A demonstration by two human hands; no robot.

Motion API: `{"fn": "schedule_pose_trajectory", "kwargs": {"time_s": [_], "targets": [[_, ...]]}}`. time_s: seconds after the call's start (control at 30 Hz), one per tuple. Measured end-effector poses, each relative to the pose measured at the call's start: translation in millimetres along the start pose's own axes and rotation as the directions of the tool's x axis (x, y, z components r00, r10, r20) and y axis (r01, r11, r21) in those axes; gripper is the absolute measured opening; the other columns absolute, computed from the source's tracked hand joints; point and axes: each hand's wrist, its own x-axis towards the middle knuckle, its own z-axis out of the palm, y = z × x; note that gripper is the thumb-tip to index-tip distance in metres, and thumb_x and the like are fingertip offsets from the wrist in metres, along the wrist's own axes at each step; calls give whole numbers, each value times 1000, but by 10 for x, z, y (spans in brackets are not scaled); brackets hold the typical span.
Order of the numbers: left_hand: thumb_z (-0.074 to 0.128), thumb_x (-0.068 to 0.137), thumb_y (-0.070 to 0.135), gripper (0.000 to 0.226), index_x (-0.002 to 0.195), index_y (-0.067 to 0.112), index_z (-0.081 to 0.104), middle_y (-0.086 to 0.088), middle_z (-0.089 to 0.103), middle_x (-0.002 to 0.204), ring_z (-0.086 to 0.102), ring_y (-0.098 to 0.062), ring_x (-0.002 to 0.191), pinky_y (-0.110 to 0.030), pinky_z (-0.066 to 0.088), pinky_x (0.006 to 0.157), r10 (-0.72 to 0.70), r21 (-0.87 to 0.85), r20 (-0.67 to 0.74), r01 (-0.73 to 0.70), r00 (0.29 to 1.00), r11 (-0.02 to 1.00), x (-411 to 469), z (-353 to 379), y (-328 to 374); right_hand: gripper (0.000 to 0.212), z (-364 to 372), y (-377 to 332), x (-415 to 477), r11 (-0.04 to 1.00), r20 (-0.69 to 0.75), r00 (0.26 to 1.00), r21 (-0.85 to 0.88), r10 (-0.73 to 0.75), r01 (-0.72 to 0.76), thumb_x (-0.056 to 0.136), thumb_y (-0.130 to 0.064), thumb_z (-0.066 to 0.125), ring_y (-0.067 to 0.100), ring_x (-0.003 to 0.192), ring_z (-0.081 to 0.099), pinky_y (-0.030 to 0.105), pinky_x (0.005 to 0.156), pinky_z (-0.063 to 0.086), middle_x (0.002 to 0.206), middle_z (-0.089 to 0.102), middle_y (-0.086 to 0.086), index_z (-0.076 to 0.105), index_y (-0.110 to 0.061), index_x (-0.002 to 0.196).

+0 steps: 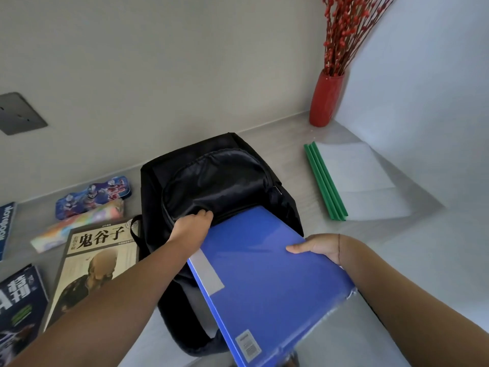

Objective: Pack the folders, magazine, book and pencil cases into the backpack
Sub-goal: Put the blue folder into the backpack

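A black backpack [217, 176] lies flat on the grey desk with its main opening facing me. My left hand [191, 226] grips the edge of that opening and holds it up. My right hand [316, 247] holds a blue folder [264, 276] by its right edge, thumb on top. The folder's far corner sits inside the opening. Left of the bag lie a beige book with a portrait cover [92, 266], a dark magazine [18, 300], a blue cartoon pencil case [92, 197] and a rainbow pencil case [79, 226]. Clear folders with green spines [344, 178] lie to the right.
A red vase [325, 102] with red berry branches stands in the back right corner. A blue notebook [6, 226] lies at the far left edge. A wall socket [18, 112] is on the wall at left. Walls close the desk at the back and right.
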Motion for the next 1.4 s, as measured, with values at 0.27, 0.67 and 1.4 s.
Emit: {"fn": "schedule_pose_trajectory", "kwargs": {"time_s": [0.27, 0.67, 1.4], "targets": [[58, 81, 0, 39, 118, 4, 46, -12, 58, 116, 64, -28, 101, -36, 53, 71, 46, 191, 17, -48, 999, 980, 247, -110, 251, 56, 19, 107, 33, 997, 22, 1000, 71, 22, -24, 76, -54, 68, 18, 108, 66, 34, 99, 49, 117, 70, 4, 67, -16, 117], [56, 81, -4, 40, 118, 9, 47, -7, 59, 114, 65, -26, 97, -32, 46, 66, 58, 51, -28, -56, 998, 997, 188, -177, 43, 45, -14, 36, -37, 993, -216, 970, -70, -111, 98, 81, -46, 68, 28, 98, 70, 44, 98, 50, 105, 74, 10, 70, -10, 109], [56, 75, -6, 39, 110, 9, 51, -8, 55, 112, 54, -27, 106, -33, 41, 91, 91, -18, -179, -96, 980, 995, 246, -241, 405, 29, 395, 257, -112, 954, -266, 928, 75, -261, 290, 87, -18, 65, 21, 73, 65, 25, 49, 51, 104, 67, 11, 59, -9, 113]]}}
